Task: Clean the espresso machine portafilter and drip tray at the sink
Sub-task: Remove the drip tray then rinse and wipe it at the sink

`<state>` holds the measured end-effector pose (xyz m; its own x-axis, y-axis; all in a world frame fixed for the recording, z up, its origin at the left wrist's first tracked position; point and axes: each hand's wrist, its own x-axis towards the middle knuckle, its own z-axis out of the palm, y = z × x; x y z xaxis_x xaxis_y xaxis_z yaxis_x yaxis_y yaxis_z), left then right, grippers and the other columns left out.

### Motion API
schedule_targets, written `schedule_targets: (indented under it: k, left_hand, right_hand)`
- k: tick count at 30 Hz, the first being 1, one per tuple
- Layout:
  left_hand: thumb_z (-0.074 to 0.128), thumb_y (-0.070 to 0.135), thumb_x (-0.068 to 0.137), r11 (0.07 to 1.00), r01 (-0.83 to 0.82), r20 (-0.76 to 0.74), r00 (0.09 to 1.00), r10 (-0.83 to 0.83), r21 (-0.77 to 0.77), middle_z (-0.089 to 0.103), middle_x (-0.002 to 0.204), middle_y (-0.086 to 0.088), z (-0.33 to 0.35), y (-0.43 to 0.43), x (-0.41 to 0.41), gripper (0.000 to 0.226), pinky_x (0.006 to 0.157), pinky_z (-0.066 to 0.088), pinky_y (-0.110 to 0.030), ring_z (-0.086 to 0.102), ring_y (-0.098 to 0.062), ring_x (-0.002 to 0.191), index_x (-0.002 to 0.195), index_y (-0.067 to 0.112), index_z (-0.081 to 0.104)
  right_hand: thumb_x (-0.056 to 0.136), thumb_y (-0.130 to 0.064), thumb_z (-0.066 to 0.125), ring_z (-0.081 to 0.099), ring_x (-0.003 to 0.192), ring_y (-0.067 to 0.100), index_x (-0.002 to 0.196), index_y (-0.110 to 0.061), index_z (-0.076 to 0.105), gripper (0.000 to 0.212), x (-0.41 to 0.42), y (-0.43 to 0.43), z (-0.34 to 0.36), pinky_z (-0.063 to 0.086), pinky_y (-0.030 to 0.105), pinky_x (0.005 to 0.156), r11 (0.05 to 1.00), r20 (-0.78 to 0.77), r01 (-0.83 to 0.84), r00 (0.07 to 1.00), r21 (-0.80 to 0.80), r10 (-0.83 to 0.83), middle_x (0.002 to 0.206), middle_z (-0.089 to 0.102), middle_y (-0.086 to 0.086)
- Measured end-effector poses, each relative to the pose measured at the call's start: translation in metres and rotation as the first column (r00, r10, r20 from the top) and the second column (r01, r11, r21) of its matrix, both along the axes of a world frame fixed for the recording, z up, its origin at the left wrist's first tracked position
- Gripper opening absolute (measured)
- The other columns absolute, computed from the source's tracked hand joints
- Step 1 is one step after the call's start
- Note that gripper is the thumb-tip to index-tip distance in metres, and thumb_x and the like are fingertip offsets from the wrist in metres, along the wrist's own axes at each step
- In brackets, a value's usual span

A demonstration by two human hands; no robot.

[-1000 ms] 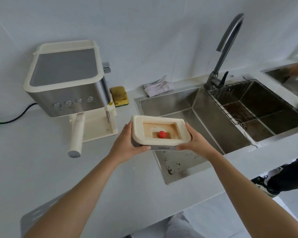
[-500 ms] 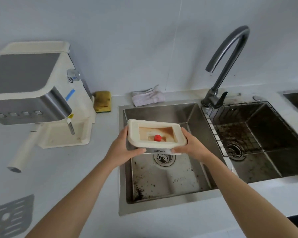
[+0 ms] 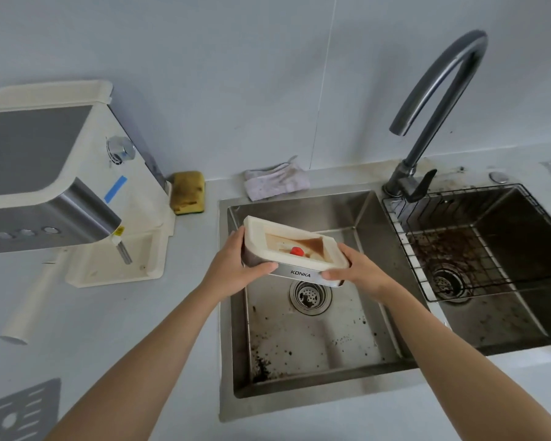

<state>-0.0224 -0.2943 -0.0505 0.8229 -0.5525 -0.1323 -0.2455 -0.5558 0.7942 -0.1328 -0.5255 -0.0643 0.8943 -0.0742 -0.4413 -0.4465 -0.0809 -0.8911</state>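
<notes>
Tilting now, the drip tray [image 3: 295, 249], gripped in my left hand [image 3: 233, 268] and right hand [image 3: 360, 272], pools coffee toward one corner over the sink [image 3: 299, 386]; rinsing and portafilter [image 3: 29, 310] remain.

Yellow sponge [image 3: 187, 193] beside crumpled grey cloth [image 3: 276, 181] on countertop [image 3: 109, 319], white wall [image 3: 236, 74] behind

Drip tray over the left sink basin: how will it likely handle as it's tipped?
The drip tray looks like rigid plastic, so it probably won't flex. Brown liquid pooled toward its right corner will likely slosh and spill. Both the left hand and right hand grip its ends, suggesting a wet tray may be slippery.
</notes>
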Motion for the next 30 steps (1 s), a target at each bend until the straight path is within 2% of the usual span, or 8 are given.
schedule_targets:
  k: [4,8,14,18,20,23,26,30]
  left_hand:
    - [0.072,0.044,0.071,1.000,-0.001,0.007,1.000,0.001,0.021,0.041,0.116,0.017,0.000,-0.005,0.006,0.079,0.068,0.033,-0.003,0.042,-0.001,0.101,0.136,0.025,0.031]
    - [0.071,0.044,0.072,0.999,0.011,0.001,1.000,-0.011,0.039,0.041,0.117,0.016,0.000,-0.011,0.012,0.076,0.067,0.034,-0.004,0.042,-0.003,0.103,0.135,0.026,0.032]
    - [0.068,0.049,0.073,0.996,0.005,-0.015,1.000,-0.004,0.087,0.047,0.120,0.010,-0.002,-0.022,0.022,0.071,0.077,0.039,-0.018,0.046,-0.007,0.102,0.132,0.027,0.036]
    - [0.064,0.052,0.075,0.990,-0.003,-0.052,0.999,0.011,0.140,0.052,0.123,0.005,-0.002,-0.032,0.029,0.068,0.083,0.041,-0.027,0.051,-0.013,0.106,0.132,0.026,0.038]
    - [0.061,0.055,0.076,0.984,-0.001,-0.059,0.998,0.012,0.177,0.053,0.122,0.004,0.000,-0.036,0.031,0.068,0.082,0.042,-0.028,0.052,-0.015,0.107,0.132,0.025,0.039]
    - [0.056,0.061,0.076,0.970,-0.015,-0.048,0.998,0.027,0.241,0.053,0.115,0.008,0.002,-0.043,0.032,0.069,0.081,0.042,-0.029,0.052,-0.016,0.107,0.131,0.021,0.041]
    - [0.050,0.068,0.075,0.946,-0.031,-0.057,0.997,0.053,0.323,0.057,0.118,0.005,0.001,-0.049,0.034,0.072,0.085,0.046,-0.033,0.054,-0.020,0.110,0.128,0.018,0.046]
    - [0.041,0.076,0.073,0.890,-0.052,-0.042,0.996,0.080,0.453,0.061,0.113,-0.002,-0.001,-0.053,0.037,0.079,0.086,0.048,-0.037,0.056,-0.024,0.107,0.121,0.014,0.052]
  right_hand:
    - [0.057,-0.027,0.076,0.056,0.103,0.011,0.122,-0.030,0.047,0.071,0.004,-0.003,-0.009,0.044,0.020,0.078,0.999,-0.036,0.028,0.999,0.025,-0.027,0.112,0.061,-0.008]
    - [0.058,-0.028,0.077,0.057,0.101,0.007,0.112,-0.040,0.050,0.061,0.007,-0.006,-0.016,0.043,0.017,0.075,0.997,-0.057,0.055,0.997,0.062,-0.052,0.108,0.063,-0.012]
    - [0.058,-0.024,0.081,0.057,0.099,0.019,0.112,-0.018,0.053,0.061,0.010,-0.011,-0.033,0.044,0.026,0.081,0.986,-0.118,0.115,0.988,0.124,-0.101,0.110,0.061,0.004]
    - [0.075,-0.017,0.069,0.059,0.086,0.015,0.112,-0.005,0.054,0.041,0.010,-0.012,-0.036,0.048,0.021,0.072,0.963,-0.169,0.168,0.977,0.211,-0.134,0.098,0.062,0.005]
    - [0.082,-0.015,0.064,0.057,0.088,0.017,0.114,0.001,0.054,0.037,0.010,-0.012,-0.038,0.046,0.022,0.078,0.953,-0.197,0.204,0.967,0.222,-0.161,0.099,0.061,0.008]
    - [0.085,-0.019,0.061,0.053,0.097,0.021,0.121,0.010,0.050,0.047,0.009,-0.013,-0.040,0.041,0.027,0.089,0.939,-0.236,0.247,0.953,0.239,-0.190,0.106,0.058,0.014]
    - [0.084,-0.028,0.062,0.051,0.096,0.021,0.123,0.013,0.047,0.058,0.010,-0.013,-0.043,0.041,0.031,0.096,0.927,-0.264,0.280,0.941,0.248,-0.213,0.102,0.055,0.014]
    - [0.072,-0.045,0.066,0.057,0.090,0.018,0.114,0.006,0.057,0.067,0.013,-0.014,-0.046,0.046,0.029,0.091,0.912,-0.299,0.314,0.926,0.265,-0.232,0.097,0.060,0.011]
